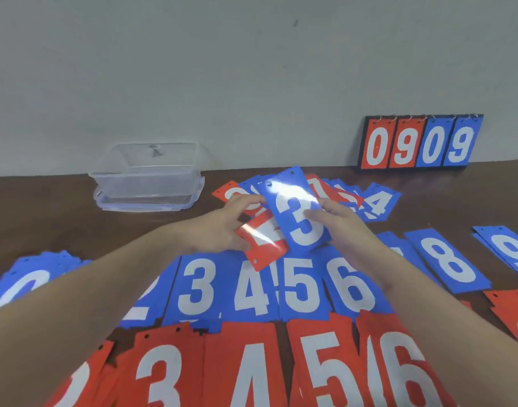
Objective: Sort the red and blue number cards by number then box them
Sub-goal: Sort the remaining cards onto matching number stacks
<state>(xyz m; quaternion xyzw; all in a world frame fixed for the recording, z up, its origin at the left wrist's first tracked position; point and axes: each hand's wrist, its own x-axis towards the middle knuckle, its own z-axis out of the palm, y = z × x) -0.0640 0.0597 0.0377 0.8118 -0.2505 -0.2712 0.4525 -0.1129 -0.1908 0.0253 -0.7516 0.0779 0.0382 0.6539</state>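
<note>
**Card sort: items in my view**

My right hand (337, 221) pinches a blue 3 card (298, 212); my left hand (222, 230) grips a red card (262, 245), digit hidden by glare. Both are raised over the unsorted heap (366, 201). Blue row (251, 286) and red row (251, 368) lie nearer. Clear plastic box (147, 174) far left; scoreboard (419, 143) against the wall.
</note>
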